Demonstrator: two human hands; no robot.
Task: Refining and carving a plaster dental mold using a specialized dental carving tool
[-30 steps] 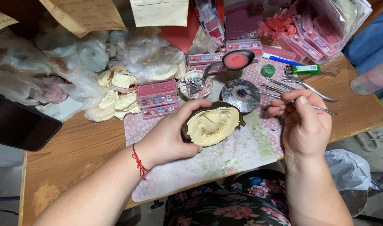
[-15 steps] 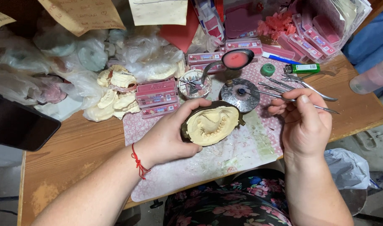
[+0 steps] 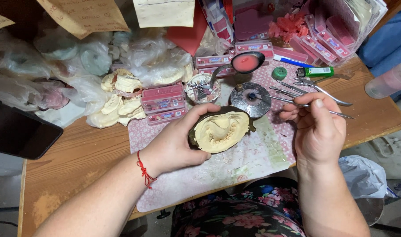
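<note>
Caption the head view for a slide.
Left hand cradles a cream plaster dental cast; right hand holds a thin metal tool over it.

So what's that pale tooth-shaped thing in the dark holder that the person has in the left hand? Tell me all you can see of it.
It is a dental cast, cream-coloured and plaster-like, sitting in a dark, rounded flask that rims it all round. An arch of small tooth shapes runs along its lower right edge; the middle is smooth and hollowed. It faces up, tilted a little toward the camera, above the patterned mat. The left hand cups the flask from the left, thumb over its top edge. The right hand does not touch it.
</note>
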